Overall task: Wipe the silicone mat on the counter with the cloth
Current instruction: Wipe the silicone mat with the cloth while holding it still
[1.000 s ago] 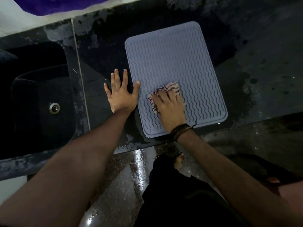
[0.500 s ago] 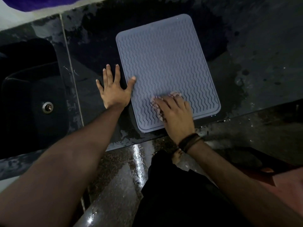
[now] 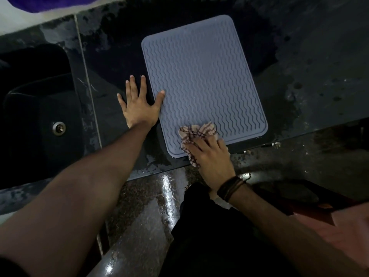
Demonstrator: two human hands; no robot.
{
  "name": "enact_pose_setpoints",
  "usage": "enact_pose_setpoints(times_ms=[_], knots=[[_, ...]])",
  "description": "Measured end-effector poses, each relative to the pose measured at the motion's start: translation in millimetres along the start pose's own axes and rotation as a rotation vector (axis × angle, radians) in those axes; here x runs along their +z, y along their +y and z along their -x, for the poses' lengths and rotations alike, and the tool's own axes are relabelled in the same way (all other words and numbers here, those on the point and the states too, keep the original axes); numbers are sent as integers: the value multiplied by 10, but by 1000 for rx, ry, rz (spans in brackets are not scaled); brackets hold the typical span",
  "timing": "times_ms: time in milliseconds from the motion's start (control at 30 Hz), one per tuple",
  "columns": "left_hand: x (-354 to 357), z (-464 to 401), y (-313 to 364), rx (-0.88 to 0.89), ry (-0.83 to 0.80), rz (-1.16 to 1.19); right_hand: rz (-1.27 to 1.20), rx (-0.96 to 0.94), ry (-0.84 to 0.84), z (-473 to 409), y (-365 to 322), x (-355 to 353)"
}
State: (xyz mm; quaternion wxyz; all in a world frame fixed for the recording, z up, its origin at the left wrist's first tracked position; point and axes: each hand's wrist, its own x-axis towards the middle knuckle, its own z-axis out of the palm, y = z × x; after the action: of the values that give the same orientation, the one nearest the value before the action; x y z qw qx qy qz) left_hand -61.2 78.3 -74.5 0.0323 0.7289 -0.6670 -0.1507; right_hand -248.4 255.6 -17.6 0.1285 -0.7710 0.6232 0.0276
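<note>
A grey silicone mat (image 3: pixel 201 76) with wavy ridges lies flat on the dark wet counter (image 3: pixel 311 66). My right hand (image 3: pixel 211 158) presses a crumpled beige checked cloth (image 3: pixel 197 131) onto the mat's near edge, the hand partly past the counter's front. My left hand (image 3: pixel 138 105) lies flat with fingers spread on the counter beside the mat's left edge, its thumb resting on the mat.
A dark sink (image 3: pixel 40 120) with a metal drain (image 3: pixel 59 126) sits to the left. The counter's front edge runs just below the mat. Wet shiny floor (image 3: pixel 151 206) and my dark-clothed legs are below. A purple fabric (image 3: pixel 50 3) lies at the top left.
My right hand has dragged the cloth toward me, from the mat's middle-left down to its near edge. The left hand has stayed flat at the mat's left side.
</note>
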Motion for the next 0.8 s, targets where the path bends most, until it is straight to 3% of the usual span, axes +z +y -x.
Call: enact_pose_setpoints(times_ms=[167, 267, 533, 733, 800], knots=[[12, 5, -14, 6, 2, 0, -60, 42, 75, -355, -166, -141], [11, -4, -18, 1, -5, -8, -25, 4, 26, -525, -326, -64], [13, -7, -13, 7, -2, 5, -49, -52, -59, 12, -181, 44], [33, -2, -16, 7, 4, -2, -118, 95, 164, -288, 125, -212], [29, -11, -17, 4, 7, -1, -75, 132, 165, -544, 235, -274]])
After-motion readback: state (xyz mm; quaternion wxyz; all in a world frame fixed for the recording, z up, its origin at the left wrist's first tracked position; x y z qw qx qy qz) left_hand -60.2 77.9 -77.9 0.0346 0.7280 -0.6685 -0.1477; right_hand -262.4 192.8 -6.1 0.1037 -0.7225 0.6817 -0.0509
